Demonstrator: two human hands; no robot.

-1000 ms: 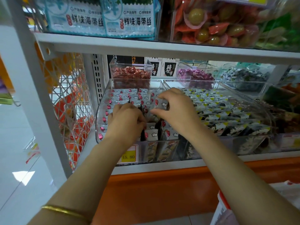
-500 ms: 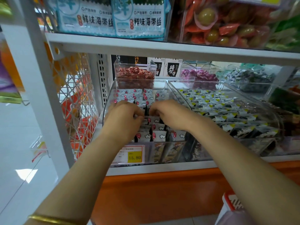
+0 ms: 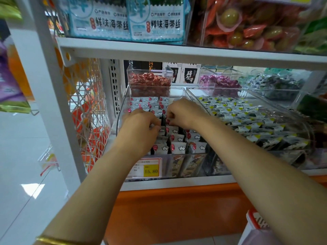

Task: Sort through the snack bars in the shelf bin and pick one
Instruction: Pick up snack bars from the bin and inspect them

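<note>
A clear plastic shelf bin (image 3: 185, 163) holds several upright snack bars (image 3: 178, 147) in white wrappers with red dots and cloud prints. Both hands are inside it, side by side over the middle rows. My left hand (image 3: 139, 128) has its fingers curled down among the bars, and its fingertips are hidden. My right hand (image 3: 184, 112) curls its fingers over the tops of the bars at the gap between two rows. Whether either hand actually pinches a bar is hidden by the knuckles.
A yellow price tag (image 3: 150, 169) reading 15.80 sticks to the bin front. A second clear bin (image 3: 261, 124) of yellow-marked bars sits to the right. Small boxes of red candy (image 3: 150, 82) and purple candy (image 3: 219, 82) stand behind. An upper shelf (image 3: 177, 52) hangs close overhead.
My right hand has drawn back from the far rows toward my left hand, and both now work close together at the bin's middle. The view has shifted closer and lower.
</note>
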